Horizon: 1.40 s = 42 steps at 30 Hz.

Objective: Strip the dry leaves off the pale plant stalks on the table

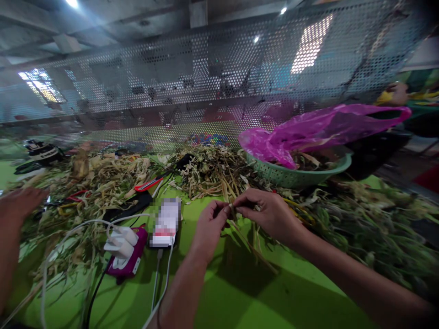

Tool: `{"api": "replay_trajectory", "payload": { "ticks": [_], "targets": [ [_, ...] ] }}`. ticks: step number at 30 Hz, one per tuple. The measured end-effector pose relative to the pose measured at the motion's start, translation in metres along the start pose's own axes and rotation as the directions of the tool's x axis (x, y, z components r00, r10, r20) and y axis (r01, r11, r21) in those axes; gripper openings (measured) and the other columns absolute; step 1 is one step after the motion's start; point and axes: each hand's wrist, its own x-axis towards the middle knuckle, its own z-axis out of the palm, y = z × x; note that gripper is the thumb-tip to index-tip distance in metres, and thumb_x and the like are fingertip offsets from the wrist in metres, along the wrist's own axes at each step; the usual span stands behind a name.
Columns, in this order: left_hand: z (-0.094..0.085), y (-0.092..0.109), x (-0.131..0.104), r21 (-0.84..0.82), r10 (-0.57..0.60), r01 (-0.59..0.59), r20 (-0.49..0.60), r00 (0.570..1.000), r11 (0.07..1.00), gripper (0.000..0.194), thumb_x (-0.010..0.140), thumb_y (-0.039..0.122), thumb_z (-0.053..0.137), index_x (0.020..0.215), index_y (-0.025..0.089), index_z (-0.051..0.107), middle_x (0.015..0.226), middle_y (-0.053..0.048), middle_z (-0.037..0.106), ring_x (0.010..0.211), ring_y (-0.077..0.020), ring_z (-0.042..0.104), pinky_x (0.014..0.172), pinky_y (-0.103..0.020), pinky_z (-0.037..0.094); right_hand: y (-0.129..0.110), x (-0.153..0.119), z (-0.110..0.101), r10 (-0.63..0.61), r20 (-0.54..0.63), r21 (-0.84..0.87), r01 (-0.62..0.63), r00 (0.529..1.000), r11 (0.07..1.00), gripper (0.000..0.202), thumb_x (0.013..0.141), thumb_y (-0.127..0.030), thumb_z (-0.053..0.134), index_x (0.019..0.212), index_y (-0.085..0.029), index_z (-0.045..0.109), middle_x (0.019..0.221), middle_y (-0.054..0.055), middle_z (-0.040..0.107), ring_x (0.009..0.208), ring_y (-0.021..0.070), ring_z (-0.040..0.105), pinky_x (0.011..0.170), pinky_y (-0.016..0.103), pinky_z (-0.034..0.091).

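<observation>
Above the near part of the green counter (247, 301), thin dry stalks (255, 249) are trailing from the hands, their long axis slanting from the fingertips down to the right, toward the wearer. At their upper part, the left hand (214, 217) is pinching from the left and the right hand (259, 210) from the right, thumbs against fingers; the two are almost meeting, so neither is lying clearly nearer. Whether both are gripping the same stalk, I cannot tell. Left of them, a phone (166, 221) is resting on the counter. Just beyond the hands, a dried plant heap (209, 171) is spreading; farther right, a pale green basket (298, 177) is carrying a purple bag (315, 128); behind, a perforated panel (164, 77) is standing.
</observation>
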Motion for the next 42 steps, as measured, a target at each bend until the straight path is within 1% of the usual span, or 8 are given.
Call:
{"api": "replay_trajectory", "payload": {
  "ticks": [6, 10, 13, 18, 22, 31, 38, 42],
  "targets": [
    [0.0, -0.003, 0.0, -0.001, 0.032, -0.032, 0.03, 0.999, 0.999, 0.02, 0.074, 0.035, 0.065, 0.081, 0.016, 0.06, 0.07, 0.002, 0.056, 0.06, -0.0083, 0.047, 0.057, -0.02, 0.036, 0.005, 0.005, 0.0, 0.194, 0.138, 0.306, -0.228, 0.971, 0.924, 0.007, 0.072, -0.022, 0.065, 0.076, -0.016, 0.065, 0.07, 0.001, 0.065, 0.066, 0.0134, 0.059, 0.063, 0.025, 0.046],
    [0.0, -0.003, 0.001, -0.022, 0.034, -0.034, 0.036, 0.999, 0.999, 0.019, 0.075, 0.033, 0.064, 0.081, 0.016, 0.061, 0.072, 0.001, 0.058, 0.06, -0.0086, 0.047, 0.058, -0.021, 0.037, 0.006, 0.006, 0.003, 0.251, 0.127, 0.403, -0.282, 0.96, 0.871, 0.012, 0.069, -0.025, 0.068, 0.074, -0.016, 0.063, 0.067, -0.001, 0.062, 0.063, 0.0118, 0.056, 0.06, 0.024, 0.045],
    [-0.001, -0.004, 0.001, -0.063, 0.032, -0.031, 0.027, 0.999, 0.998, 0.02, 0.074, 0.033, 0.064, 0.082, 0.016, 0.062, 0.072, 0.0, 0.058, 0.06, -0.0083, 0.047, 0.059, -0.021, 0.037, 0.004, 0.004, 0.008, 0.233, 0.058, 0.39, -0.237, 0.971, 0.89, 0.013, 0.069, -0.026, 0.068, 0.075, -0.016, 0.063, 0.067, 0.0, 0.062, 0.063, 0.0126, 0.057, 0.06, 0.025, 0.045],
    [-0.003, -0.005, 0.003, -0.132, 0.033, -0.033, 0.0, 0.999, 0.991, 0.021, 0.072, 0.034, 0.067, 0.081, 0.016, 0.063, 0.073, -0.001, 0.059, 0.061, -0.0086, 0.048, 0.059, -0.021, 0.038, 0.001, -0.001, 0.014, 0.089, -0.094, 0.186, -0.07, 0.992, 0.98, 0.006, 0.074, -0.022, 0.064, 0.078, -0.019, 0.067, 0.075, 0.002, 0.066, 0.073, 0.0162, 0.06, 0.069, 0.029, 0.048],
    [-0.004, -0.007, 0.003, -0.135, 0.034, -0.036, -0.021, 0.999, 0.99, 0.019, 0.074, 0.032, 0.065, 0.084, 0.016, 0.064, 0.076, -0.002, 0.059, 0.063, -0.0085, 0.048, 0.059, -0.021, 0.038, 0.001, -0.002, 0.014, -0.022, -0.108, 0.086, 0.031, 0.994, 0.996, 0.008, 0.078, -0.021, 0.062, 0.081, -0.021, 0.069, 0.081, 0.004, 0.066, 0.079, 0.0175, 0.061, 0.073, 0.031, 0.048],
    [-0.002, -0.008, 0.004, -0.113, 0.024, -0.028, -0.034, 0.999, 0.993, 0.017, 0.074, 0.03, 0.063, 0.082, 0.015, 0.064, 0.073, -0.001, 0.057, 0.061, -0.0077, 0.046, 0.057, -0.02, 0.036, -0.001, 0.0, 0.015, -0.002, -0.072, 0.1, 0.009, 0.997, 0.995, 0.005, 0.075, -0.025, 0.066, 0.078, -0.02, 0.067, 0.08, 0.004, 0.062, 0.077, 0.0168, 0.059, 0.071, 0.03, 0.048],
    [-0.001, -0.009, 0.004, 0.047, 0.11, -0.109, -0.032, 0.993, 0.993, 0.014, 0.079, 0.027, 0.056, 0.088, 0.018, 0.062, 0.082, -0.002, 0.062, 0.073, -0.0125, 0.054, 0.067, -0.024, 0.041, 0.003, -0.002, 0.02, -0.016, -0.084, 0.09, 0.024, 0.996, 0.996, 0.005, 0.077, -0.021, 0.064, 0.08, -0.02, 0.067, 0.084, 0.004, 0.06, 0.08, 0.0167, 0.058, 0.072, 0.03, 0.048],
    [-0.002, -0.007, 0.002, 0.159, 0.221, -0.205, -0.086, 0.972, 0.966, 0.012, 0.082, 0.025, 0.054, 0.093, 0.019, 0.056, 0.089, -0.004, 0.063, 0.083, -0.0155, 0.057, 0.075, -0.027, 0.042, 0.006, -0.003, 0.023, -0.019, -0.096, 0.091, 0.028, 0.995, 0.995, 0.007, 0.079, -0.022, 0.062, 0.085, -0.02, 0.065, 0.086, 0.005, 0.061, 0.081, 0.0175, 0.059, 0.073, 0.031, 0.05]
  ]
}}
